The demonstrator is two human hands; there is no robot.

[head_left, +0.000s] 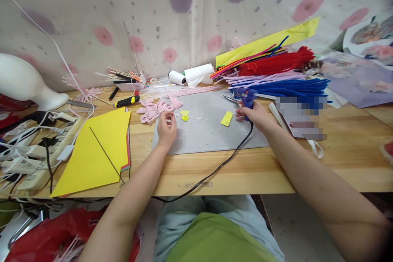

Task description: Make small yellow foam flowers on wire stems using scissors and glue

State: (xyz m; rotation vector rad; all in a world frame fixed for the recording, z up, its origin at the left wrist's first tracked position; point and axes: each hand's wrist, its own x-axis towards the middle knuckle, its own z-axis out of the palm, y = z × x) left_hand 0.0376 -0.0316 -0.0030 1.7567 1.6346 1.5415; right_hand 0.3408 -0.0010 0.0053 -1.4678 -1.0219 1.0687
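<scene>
My right hand (256, 115) is wrapped round the handle of a blue glue gun (247, 97) standing at the far right of a grey cutting mat (208, 131); its black cord (215, 170) runs off the front edge. My left hand (166, 126) rests on the mat's left part with fingers curled, next to a pink pipe-cleaner shape (155, 109); what it pinches, if anything, is too small to see. Small yellow pieces (184, 115) and a yellow paper strip (226, 118) lie on the mat between my hands.
Yellow foam sheets (95, 147) with a thin wire lie at the left. Bundles of blue, red and lilac pipe cleaners (276, 77) fill the back right. A power strip with white cables (33, 151) sits far left. White rolls (188, 75) and a utility knife (126, 101) lie behind.
</scene>
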